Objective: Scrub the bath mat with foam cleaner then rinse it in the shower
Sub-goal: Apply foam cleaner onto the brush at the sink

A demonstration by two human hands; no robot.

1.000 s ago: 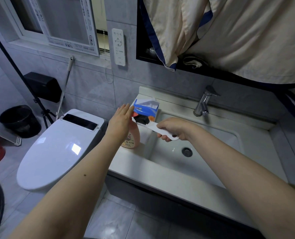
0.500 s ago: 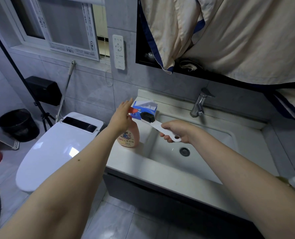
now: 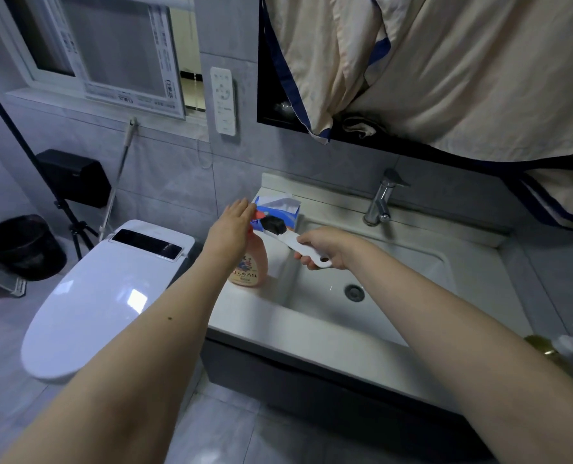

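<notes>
An orange spray bottle (image 3: 249, 266) of cleaner with a red trigger top stands on the left end of the white sink counter (image 3: 298, 333). My left hand (image 3: 229, 227) reaches over the bottle's top with straight fingers, touching or just above the trigger; contact is not clear. My right hand (image 3: 325, 247) grips the white handle of a scrub brush (image 3: 280, 229), whose black bristle head points left toward the bottle. No bath mat is in view.
A blue tissue box (image 3: 280, 207) sits behind the bottle. The basin has a chrome faucet (image 3: 382, 202) and a drain (image 3: 354, 293). A closed white toilet (image 3: 104, 296) stands to the left, with a black bin (image 3: 20, 246) and tripod beyond. Cream cloth (image 3: 445, 68) hangs overhead.
The view has shifted slightly, and both hands stay near the bottle. My left hand remains over the bottle's top; the brush is still in my right hand.
</notes>
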